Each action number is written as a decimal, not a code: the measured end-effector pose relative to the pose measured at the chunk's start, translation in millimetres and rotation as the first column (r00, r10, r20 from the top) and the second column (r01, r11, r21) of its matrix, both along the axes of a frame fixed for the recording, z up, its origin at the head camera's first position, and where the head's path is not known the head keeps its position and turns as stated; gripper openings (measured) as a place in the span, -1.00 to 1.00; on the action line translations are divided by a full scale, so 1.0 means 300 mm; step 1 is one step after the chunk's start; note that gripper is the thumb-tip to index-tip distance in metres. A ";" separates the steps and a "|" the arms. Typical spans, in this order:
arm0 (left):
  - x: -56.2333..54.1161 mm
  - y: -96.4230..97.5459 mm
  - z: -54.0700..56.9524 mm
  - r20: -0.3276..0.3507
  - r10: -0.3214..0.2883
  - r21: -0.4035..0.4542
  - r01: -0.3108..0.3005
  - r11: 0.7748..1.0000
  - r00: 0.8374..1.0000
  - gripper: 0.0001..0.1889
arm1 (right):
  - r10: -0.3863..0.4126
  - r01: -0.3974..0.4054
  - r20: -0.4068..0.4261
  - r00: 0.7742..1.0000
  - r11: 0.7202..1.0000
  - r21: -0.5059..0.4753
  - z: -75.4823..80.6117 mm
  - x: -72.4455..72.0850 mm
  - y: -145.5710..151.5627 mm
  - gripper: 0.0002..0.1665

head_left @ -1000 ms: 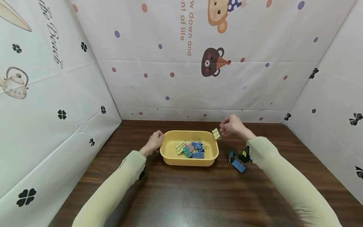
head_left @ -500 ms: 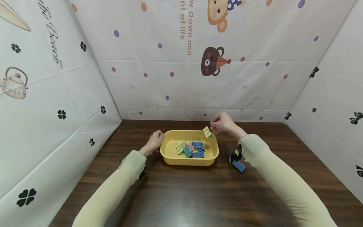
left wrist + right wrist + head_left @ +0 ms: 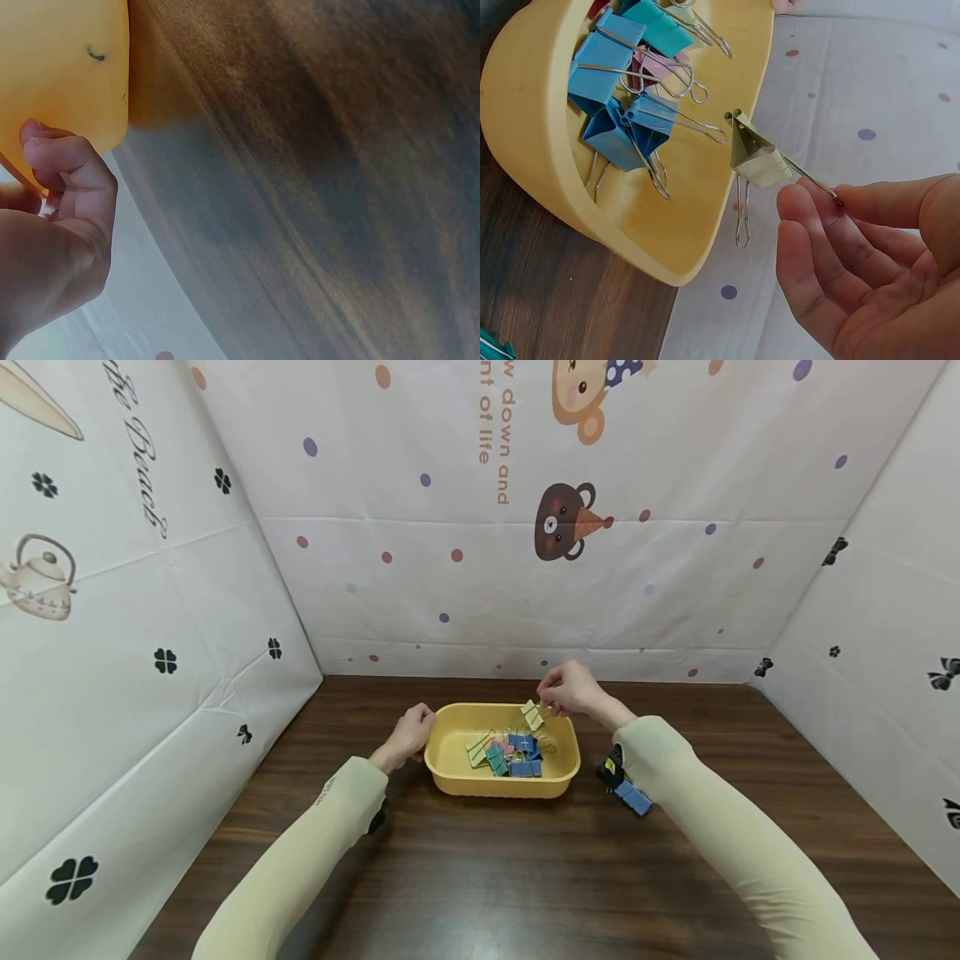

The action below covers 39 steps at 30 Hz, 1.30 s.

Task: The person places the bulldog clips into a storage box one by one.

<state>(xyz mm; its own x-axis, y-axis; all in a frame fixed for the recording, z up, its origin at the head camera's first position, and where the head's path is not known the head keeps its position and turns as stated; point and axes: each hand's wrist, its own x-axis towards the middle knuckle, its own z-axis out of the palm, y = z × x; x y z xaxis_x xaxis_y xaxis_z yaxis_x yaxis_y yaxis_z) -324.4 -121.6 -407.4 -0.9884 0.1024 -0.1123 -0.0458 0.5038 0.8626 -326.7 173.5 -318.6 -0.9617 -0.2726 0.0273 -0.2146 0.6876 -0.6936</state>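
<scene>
A yellow plastic basket (image 3: 465, 787) stands on the table, with several blue, green, pink and yellow binder clips in it. My left hand (image 3: 407, 735) grips its left end; in the left wrist view the fingers (image 3: 67, 154) curl against the outer wall and the thumb is at the rim. Above the basket's right rear rim, my right hand (image 3: 573, 688) pinches a pale yellow binder clip (image 3: 759, 159) by one wire handle between thumb and fingertips. Its other handle hangs down. Inside the basket, blue clips (image 3: 607, 64) and a teal clip (image 3: 656, 26) lie in a heap.
On the dark wooden table (image 3: 465, 877), right of the basket, lies a blue binder clip (image 3: 633, 797), partly behind my right wrist. A teal piece (image 3: 495, 346) shows at the right wrist view's lower corner. Patterned white cloth (image 3: 420, 593) walls the back and sides.
My right hand has carried the yellow binder clip leftward, from beside the basket's right end to over its rear right part. My left hand stays on the basket.
</scene>
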 end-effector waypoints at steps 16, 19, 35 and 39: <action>0.000 0.007 0.002 -0.008 0.005 -0.001 -0.005 1.000 1.000 -0.70 | 0.117 -0.110 -0.036 0.992 0.981 0.163 -0.014 0.009 -0.042 -0.78; -0.001 0.007 0.002 -0.009 0.005 -0.002 -0.005 1.000 1.000 -0.70 | 0.124 -0.110 -0.049 0.991 0.971 0.213 -0.016 0.013 -0.034 -0.75; -0.003 -0.003 -0.003 0.001 0.001 -0.003 -0.001 1.000 1.000 -0.69 | 0.025 -0.025 0.002 1.000 0.975 0.220 0.008 0.004 0.169 -0.74; -0.001 -0.003 -0.005 -0.003 -0.002 -0.007 0.002 1.000 1.000 -0.68 | 0.029 -0.035 0.028 0.999 0.970 0.240 0.013 0.013 0.222 -0.76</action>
<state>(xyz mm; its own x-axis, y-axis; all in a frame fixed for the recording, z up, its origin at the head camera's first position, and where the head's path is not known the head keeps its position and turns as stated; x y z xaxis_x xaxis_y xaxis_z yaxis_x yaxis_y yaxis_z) -324.7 -122.6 -408.8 -0.9885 0.1036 -0.1102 -0.0424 0.5096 0.8593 -322.7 240.1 -314.9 -0.9520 -0.2989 -0.0656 -0.2245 0.8279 -0.5139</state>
